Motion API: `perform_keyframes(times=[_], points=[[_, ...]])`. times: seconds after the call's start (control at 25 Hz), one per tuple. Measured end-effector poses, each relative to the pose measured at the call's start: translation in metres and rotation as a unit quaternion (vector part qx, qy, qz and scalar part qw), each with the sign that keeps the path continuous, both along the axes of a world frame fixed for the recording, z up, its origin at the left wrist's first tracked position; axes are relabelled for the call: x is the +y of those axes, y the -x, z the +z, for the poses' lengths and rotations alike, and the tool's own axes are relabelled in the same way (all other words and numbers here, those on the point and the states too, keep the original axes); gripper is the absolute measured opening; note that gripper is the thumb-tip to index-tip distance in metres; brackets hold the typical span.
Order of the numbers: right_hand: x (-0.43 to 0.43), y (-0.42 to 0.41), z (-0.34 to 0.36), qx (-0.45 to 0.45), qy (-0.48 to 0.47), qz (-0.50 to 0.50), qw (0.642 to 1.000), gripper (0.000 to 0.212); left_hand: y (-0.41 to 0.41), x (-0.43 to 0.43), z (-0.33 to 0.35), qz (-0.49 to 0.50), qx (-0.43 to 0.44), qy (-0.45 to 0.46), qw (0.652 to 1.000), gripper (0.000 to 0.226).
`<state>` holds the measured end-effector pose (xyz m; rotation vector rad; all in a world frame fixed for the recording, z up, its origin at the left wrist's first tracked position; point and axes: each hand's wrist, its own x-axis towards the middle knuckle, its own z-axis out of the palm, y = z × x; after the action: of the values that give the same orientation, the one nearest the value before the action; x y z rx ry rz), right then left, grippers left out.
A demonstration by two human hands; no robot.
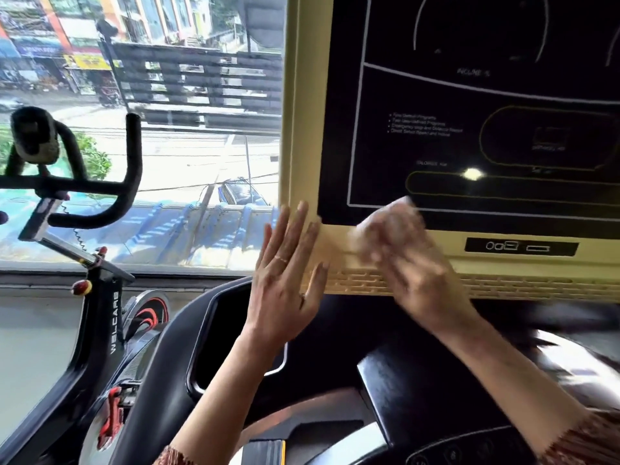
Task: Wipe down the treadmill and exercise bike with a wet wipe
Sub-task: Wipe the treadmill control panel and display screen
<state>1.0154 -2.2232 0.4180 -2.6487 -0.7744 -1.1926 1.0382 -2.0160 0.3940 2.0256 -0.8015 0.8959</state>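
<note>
The treadmill console (302, 95) fills the upper right: a cream frame around a black display panel (469, 135). My right hand (406, 260), blurred by motion, presses a white wet wipe (402, 209) against the lower left corner of the panel and frame. Straight fingers of my left hand (285, 280) lie flat against the console's left lower edge. The exercise bike (100, 323) stands to the left, with black handlebars (110, 203) and a red-marked flywheel (147, 313).
A large window (167, 146) behind the bike looks down on a street. Below the console are the treadmill's black side arm (188, 330) and dark control deck (419, 397). A row of vents (503, 286) and a small port panel (520, 246) run along the console's bottom.
</note>
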Motion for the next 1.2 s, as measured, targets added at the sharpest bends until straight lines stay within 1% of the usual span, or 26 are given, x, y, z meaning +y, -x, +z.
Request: perform_keyframes(times=[0.08, 0.12, 0.16, 0.2, 0.24, 0.28, 0.32, 0.36, 0.44, 0.48, 0.52, 0.56, 0.6, 0.68, 0.72, 0.76, 0.84, 0.88, 0.92, 0.96, 1.04, 1.08, 1.12, 1.16, 1.2], points=[[-0.001, 0.016, -0.011, 0.012, 0.096, 0.043, 0.994, 0.03, -0.009, -0.009, 0.004, 0.02, -0.029, -0.072, 0.997, 0.053], [-0.014, 0.02, -0.011, 0.011, 0.094, 0.046, 0.994, 0.029, -0.013, -0.012, 0.005, 0.026, -0.032, -0.091, 0.995, 0.055], [-0.029, 0.023, -0.009, 0.011, 0.043, 0.016, 0.999, 0.03, -0.015, -0.014, 0.006, 0.036, -0.034, -0.105, 0.993, 0.056], [-0.04, 0.027, -0.008, 0.018, -0.04, -0.034, 0.998, 0.032, -0.017, -0.015, 0.005, 0.05, -0.039, -0.117, 0.991, 0.057], [-0.045, 0.033, -0.01, 0.026, -0.127, -0.092, 0.987, 0.035, -0.018, -0.016, 0.004, 0.063, -0.045, -0.125, 0.989, 0.057], [-0.044, 0.038, -0.016, 0.037, -0.19, -0.137, 0.971, 0.039, -0.018, -0.017, 0.003, 0.072, -0.049, -0.127, 0.988, 0.057], [-0.034, 0.04, -0.023, 0.048, -0.21, -0.156, 0.964, 0.042, -0.018, -0.018, 0.002, 0.078, -0.051, -0.124, 0.988, 0.056], [-0.018, 0.04, -0.029, 0.056, -0.196, -0.145, 0.968, 0.045, -0.017, -0.019, 0.002, 0.082, -0.053, -0.121, 0.988, 0.055], [0.007, 0.027, -0.024, 0.061, -0.092, -0.064, 0.992, 0.047, -0.016, -0.02, 0.003, 0.088, -0.058, -0.12, 0.987, 0.055], [0.009, 0.015, -0.012, 0.061, -0.048, -0.038, 0.996, 0.048, -0.016, -0.019, 0.004, 0.088, -0.059, -0.123, 0.987, 0.055], [0.007, 0.003, 0.001, 0.062, -0.035, -0.04, 0.997, 0.051, -0.016, -0.018, 0.004, 0.087, -0.059, -0.127, 0.986, 0.055], [0.005, -0.007, 0.013, 0.066, -0.056, -0.069, 0.994, 0.054, -0.016, -0.016, 0.005, 0.085, -0.058, -0.13, 0.986, 0.055], [0.002, -0.012, 0.018, 0.065, -0.097, -0.11, 0.987, 0.055, -0.016, -0.015, 0.005, 0.085, -0.056, -0.134, 0.986, 0.055], [0.006, -0.005, 0.012, 0.04, -0.168, -0.188, 0.967, 0.049, -0.017, -0.014, 0.006, 0.084, -0.058, -0.137, 0.985, 0.055], [0.015, 0.003, 0.004, 0.031, -0.182, -0.206, 0.961, 0.047, -0.017, -0.014, 0.006, 0.085, -0.059, -0.135, 0.985, 0.055], [0.026, 0.01, -0.007, 0.03, -0.184, -0.196, 0.963, 0.047, -0.017, -0.015, 0.006, 0.087, -0.06, -0.132, 0.986, 0.054], [0.044, 0.02, -0.025, 0.038, -0.136, -0.133, 0.981, 0.045, -0.018, -0.018, 0.005, 0.091, -0.065, -0.127, 0.986, 0.054], [0.042, 0.016, -0.023, 0.037, -0.105, -0.111, 0.988, 0.045, -0.018, -0.018, 0.004, 0.093, -0.068, -0.126, 0.985, 0.054], [0.034, 0.007, -0.016, 0.028, -0.094, -0.106, 0.99, 0.047, -0.018, -0.018, 0.004, 0.092, -0.069, -0.126, 0.985, 0.055], [0.024, -0.003, -0.004, 0.021, -0.108, -0.12, 0.987, 0.05, -0.017, -0.018, 0.004, 0.089, -0.066, -0.127, 0.986, 0.056], [0.005, -0.027, 0.026, 0.014, -0.194, -0.174, 0.965, 0.051, -0.017, -0.016, 0.006, 0.083, -0.062, -0.13, 0.986, 0.058], [0.003, -0.034, 0.037, 0.012, -0.247, -0.184, 0.951, 0.049, -0.017, -0.016, 0.009, 0.08, -0.062, -0.127, 0.987, 0.058], [0.011, -0.038, 0.042, 0.008, -0.277, -0.171, 0.945, 0.048, -0.018, -0.015, 0.013, 0.078, -0.064, -0.122, 0.987, 0.056], [0.024, -0.038, 0.04, 0.011, -0.268, -0.142, 0.953, 0.049, -0.02, -0.015, 0.018, 0.076, -0.068, -0.115, 0.988, 0.055], [0.037, -0.034, 0.03, 0.02, -0.214, -0.098, 0.972, 0.051, -0.024, -0.015, 0.024, 0.077, -0.075, -0.111, 0.988, 0.054]])
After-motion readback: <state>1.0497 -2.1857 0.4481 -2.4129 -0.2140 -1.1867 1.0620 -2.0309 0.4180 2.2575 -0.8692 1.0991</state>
